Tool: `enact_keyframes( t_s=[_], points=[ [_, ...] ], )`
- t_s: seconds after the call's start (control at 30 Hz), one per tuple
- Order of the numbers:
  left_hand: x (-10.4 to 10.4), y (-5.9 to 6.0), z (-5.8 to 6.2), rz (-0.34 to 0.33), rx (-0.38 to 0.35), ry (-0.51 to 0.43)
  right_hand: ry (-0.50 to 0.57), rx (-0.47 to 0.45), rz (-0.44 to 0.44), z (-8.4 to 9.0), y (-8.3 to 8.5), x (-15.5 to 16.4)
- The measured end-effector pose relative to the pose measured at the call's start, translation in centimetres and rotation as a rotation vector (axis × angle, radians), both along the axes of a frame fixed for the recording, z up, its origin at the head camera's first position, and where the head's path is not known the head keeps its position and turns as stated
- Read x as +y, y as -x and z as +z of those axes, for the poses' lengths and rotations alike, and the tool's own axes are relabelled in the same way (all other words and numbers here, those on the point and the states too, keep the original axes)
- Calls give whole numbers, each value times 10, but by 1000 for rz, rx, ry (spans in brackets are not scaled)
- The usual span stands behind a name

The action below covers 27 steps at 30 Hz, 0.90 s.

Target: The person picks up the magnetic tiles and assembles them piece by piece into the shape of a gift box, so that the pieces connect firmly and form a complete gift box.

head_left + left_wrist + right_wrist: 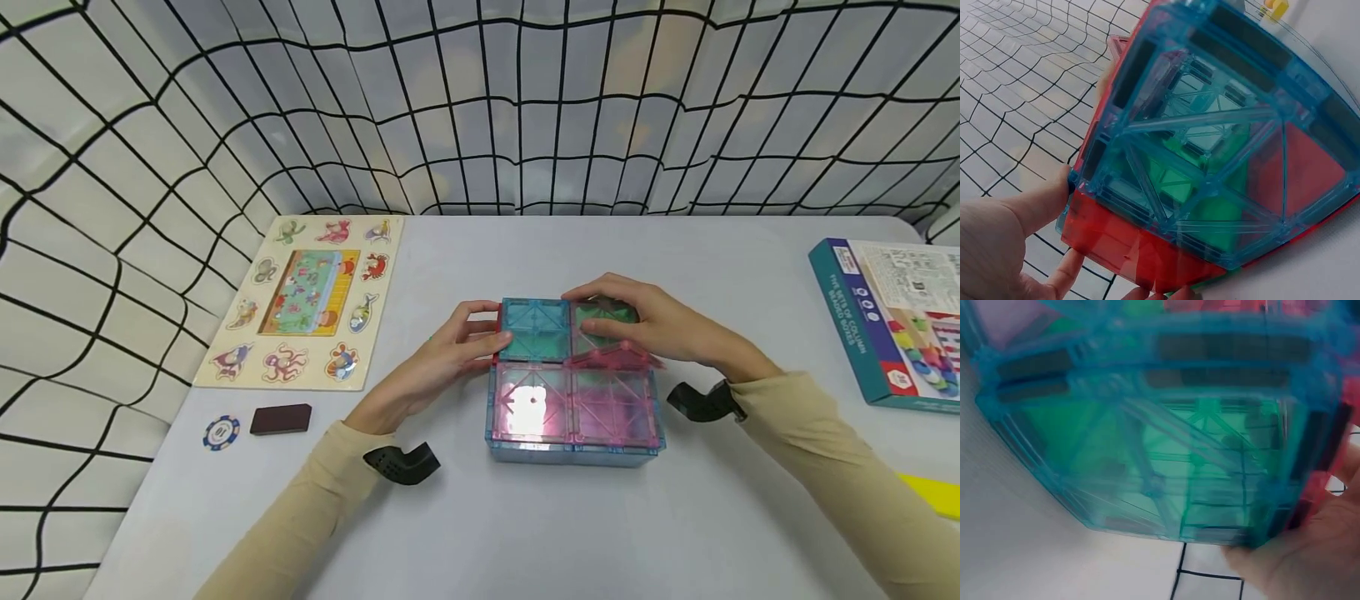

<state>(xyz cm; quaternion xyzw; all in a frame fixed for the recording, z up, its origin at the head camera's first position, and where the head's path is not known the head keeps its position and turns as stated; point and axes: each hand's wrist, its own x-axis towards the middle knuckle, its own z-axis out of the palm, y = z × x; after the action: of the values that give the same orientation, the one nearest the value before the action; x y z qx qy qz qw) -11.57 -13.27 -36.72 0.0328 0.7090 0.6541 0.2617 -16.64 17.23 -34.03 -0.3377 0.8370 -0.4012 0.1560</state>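
Observation:
A low box of translucent magnetic tiles (575, 457) sits in front of me, with blue front walls and a red left side. Two pink tiles (611, 408) cover its front half; a blue tile (536, 329) lies on the back left. My left hand (463, 346) grips the back left corner, thumb at the blue tile's edge and fingers along the red wall (1129, 244). At the back right my right hand (637, 321) holds a pink tile (618, 357), thumb on top and fingers at the far edge. This tile's near edge stands tilted above the neighbouring tiles. Green shows through the walls.
A wooden sea-animal puzzle board (300, 362) lies at the left, with a dark block (281, 419) and a poker chip (221, 433) before it. At the right are a boxed bead set (877, 333) and a yellow piece (930, 495). Black netting (517, 158) surrounds the table.

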Motion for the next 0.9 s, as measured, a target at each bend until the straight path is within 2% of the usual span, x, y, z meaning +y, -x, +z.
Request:
enact_keyframes(
  t_s=[0.13,0.3,0.5,0.7,0.9],
  points=[
    [-3,-1,-2,-8,2,-7,-60,-16,75,15,7,-2],
    [-5,-7,-7,-25,49,-24,-157,-18,193,40,20,-15],
    [2,-16,-6,-35,123,53,-349,19,306,66,33,-51],
    [9,-21,-3,-46,260,150,-539,70,430,75,25,-90],
    [12,-21,0,-46,297,185,-642,162,453,78,14,-103]
  ],
)
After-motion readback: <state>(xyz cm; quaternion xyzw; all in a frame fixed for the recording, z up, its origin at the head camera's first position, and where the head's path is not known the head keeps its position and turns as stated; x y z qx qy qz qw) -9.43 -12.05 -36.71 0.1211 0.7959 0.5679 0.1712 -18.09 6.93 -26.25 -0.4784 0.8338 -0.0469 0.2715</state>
